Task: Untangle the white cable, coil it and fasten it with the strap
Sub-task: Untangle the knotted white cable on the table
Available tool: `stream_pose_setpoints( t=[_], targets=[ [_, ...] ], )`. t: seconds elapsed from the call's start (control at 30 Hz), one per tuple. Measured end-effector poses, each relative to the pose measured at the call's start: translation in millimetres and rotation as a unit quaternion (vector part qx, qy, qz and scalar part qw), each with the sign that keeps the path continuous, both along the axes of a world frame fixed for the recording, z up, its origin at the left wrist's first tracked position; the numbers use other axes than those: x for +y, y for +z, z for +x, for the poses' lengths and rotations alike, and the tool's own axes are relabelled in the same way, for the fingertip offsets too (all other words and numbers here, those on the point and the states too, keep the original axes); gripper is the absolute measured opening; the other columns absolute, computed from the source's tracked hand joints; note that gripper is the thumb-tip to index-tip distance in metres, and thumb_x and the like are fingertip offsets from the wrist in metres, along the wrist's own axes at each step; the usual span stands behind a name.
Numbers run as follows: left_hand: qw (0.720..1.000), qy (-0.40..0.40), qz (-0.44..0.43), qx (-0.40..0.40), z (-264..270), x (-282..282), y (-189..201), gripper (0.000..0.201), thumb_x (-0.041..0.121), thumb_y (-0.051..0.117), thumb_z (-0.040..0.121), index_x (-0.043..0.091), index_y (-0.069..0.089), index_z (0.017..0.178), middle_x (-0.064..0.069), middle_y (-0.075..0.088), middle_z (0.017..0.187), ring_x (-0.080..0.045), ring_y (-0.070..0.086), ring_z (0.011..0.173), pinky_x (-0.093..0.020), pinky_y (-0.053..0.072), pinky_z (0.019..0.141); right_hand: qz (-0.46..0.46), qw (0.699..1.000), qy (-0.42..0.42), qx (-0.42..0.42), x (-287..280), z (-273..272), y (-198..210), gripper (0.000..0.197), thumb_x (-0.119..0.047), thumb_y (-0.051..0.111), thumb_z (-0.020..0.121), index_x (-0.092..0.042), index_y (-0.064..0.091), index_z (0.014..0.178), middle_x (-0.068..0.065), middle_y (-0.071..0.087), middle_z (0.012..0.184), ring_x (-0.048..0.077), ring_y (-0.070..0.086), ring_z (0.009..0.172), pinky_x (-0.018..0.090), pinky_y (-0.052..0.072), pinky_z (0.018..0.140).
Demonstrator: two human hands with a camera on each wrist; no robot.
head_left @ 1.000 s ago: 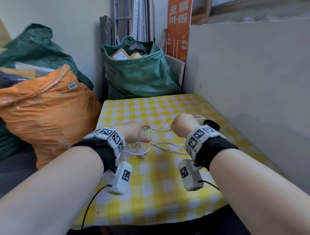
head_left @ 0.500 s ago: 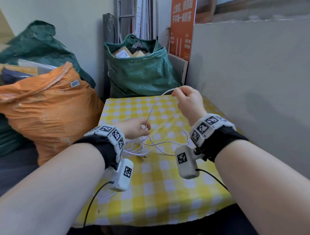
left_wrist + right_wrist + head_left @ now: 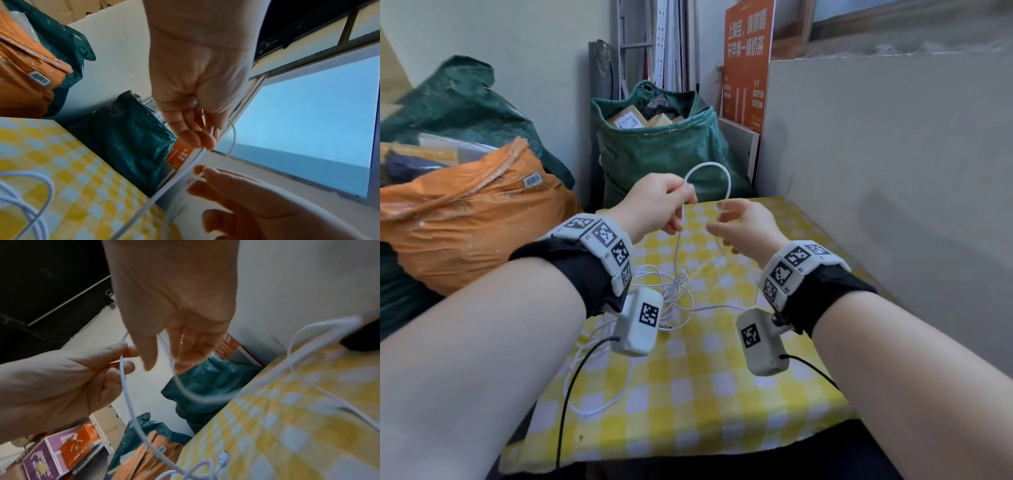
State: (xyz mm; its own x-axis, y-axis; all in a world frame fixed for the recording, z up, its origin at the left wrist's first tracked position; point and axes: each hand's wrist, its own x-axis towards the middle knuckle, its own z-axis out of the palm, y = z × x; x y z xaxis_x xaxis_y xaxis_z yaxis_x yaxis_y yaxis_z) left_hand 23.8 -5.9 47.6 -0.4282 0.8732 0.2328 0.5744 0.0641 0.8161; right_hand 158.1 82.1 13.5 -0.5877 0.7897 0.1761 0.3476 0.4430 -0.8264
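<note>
Both hands have risen off the table since the earlier frames: the left hand (image 3: 654, 205), which lay low on the tangle, is now lifted level with the right hand (image 3: 746, 228), and the two sit close together above the far half of the table (image 3: 722, 394).

The cable (image 3: 707, 168) arches in a small loop between the hands. Left hand: thumb and fingertips (image 3: 202, 139) pinch the cable at the loop's left foot; grip closed on the cable. Right hand: fingers loosely spread, the loop's right end passing at the fingertips (image 3: 180, 360); the right wrist view is blurred there, so whether it holds the cable or only touches it cannot be told.

From the left hand's pinch one strand drops straight down to the tangle (image 3: 674, 294), which lies on the checked cloth between the two wrists, near centre. A further loop of cable trails toward the near left edge of the table. A connector end (image 3: 223, 458) shows in the right wrist view, lying on the cloth in the tangle.

A dark object (image 3: 362, 337) lies at the right side of the table, touching a bend of cable; whether it is the strap cannot be told.

Left of the table: orange sack (image 3: 465, 219). Beyond the far edge: green sack (image 3: 661, 150) holding boxes.
</note>
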Motion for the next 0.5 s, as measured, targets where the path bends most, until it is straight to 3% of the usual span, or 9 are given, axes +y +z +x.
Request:
stream_pose_setpoints(
  t=[0.07,0.13,0.23,0.37,0.43,0.5],
  targets=[
    [0.998,-0.032,0.006,-0.055,5.2,-2.2,8.2,0.024,0.022,0.045,0.099,0.013,0.06,0.084,-0.006,0.051,0.062,-0.007,0.059,0.044,-0.022,0.052,0.049,-0.075,0.993,0.09,-0.01,-6.4,-1.7,2.9,0.03,-0.023,0.069,0.085,-0.013,0.061,0.112,-0.002,0.061,0.082,0.01,0.056,0.059,0.022,0.047,0.051],
    [0.994,-0.067,0.007,-0.084,10.4,-5.0,12.8,0.019,0.021,0.047,0.099,0.012,0.06,0.088,-0.007,0.053,0.065,-0.008,0.061,0.048,-0.024,0.055,0.054,-0.108,0.982,0.15,-0.021,-9.4,-0.7,3.9,0.006,-0.02,0.063,0.088,-0.017,0.065,0.093,-0.002,0.058,0.074,0.01,0.054,0.058,0.02,0.044,0.05],
    [0.989,-0.092,0.017,-0.116,14.2,-7.2,13.6,0.01,0.014,0.05,0.097,0.009,0.059,0.095,-0.009,0.056,0.07,-0.009,0.064,0.054,-0.026,0.057,0.057,-0.184,0.963,0.198,0.017,-9.9,1.8,4.6,0.016,-0.008,0.053,0.092,-0.015,0.067,0.086,-0.002,0.054,0.064,0.009,0.051,0.051,0.018,0.042,0.047],
    [0.987,-0.088,0.032,-0.132,11.4,-6.9,9.7,0.008,0.008,0.05,0.096,0.01,0.057,0.093,-0.008,0.059,0.074,-0.008,0.064,0.058,-0.023,0.057,0.06,-0.231,0.948,0.218,0.011,-10.6,7.6,9.4,0.015,-0.01,0.053,0.091,-0.012,0.067,0.085,-0.002,0.052,0.058,0.01,0.051,0.046,0.018,0.043,0.044],
    [0.988,-0.08,0.027,-0.133,9.5,-6.2,6.5,0.009,0.009,0.051,0.096,0.009,0.057,0.102,-0.009,0.059,0.08,-0.011,0.064,0.064,-0.025,0.058,0.064,-0.217,0.957,0.191,0.015,-10.2,8.0,12.0,0.019,-0.014,0.052,0.093,-0.012,0.063,0.078,-0.001,0.053,0.056,0.009,0.051,0.042,0.017,0.042,0.042],
    [0.992,-0.044,0.007,-0.121,6.1,-4.5,0.8,0.025,0.013,0.053,0.095,0.009,0.053,0.12,-0.009,0.058,0.094,-0.014,0.062,0.072,-0.029,0.057,0.068,-0.194,0.971,0.127,0.059,-5.9,4.8,14.3,0.026,-0.015,0.048,0.095,-0.012,0.057,0.072,0.0,0.051,0.053,0.009,0.047,0.038,0.016,0.039,0.039]
  ],
)
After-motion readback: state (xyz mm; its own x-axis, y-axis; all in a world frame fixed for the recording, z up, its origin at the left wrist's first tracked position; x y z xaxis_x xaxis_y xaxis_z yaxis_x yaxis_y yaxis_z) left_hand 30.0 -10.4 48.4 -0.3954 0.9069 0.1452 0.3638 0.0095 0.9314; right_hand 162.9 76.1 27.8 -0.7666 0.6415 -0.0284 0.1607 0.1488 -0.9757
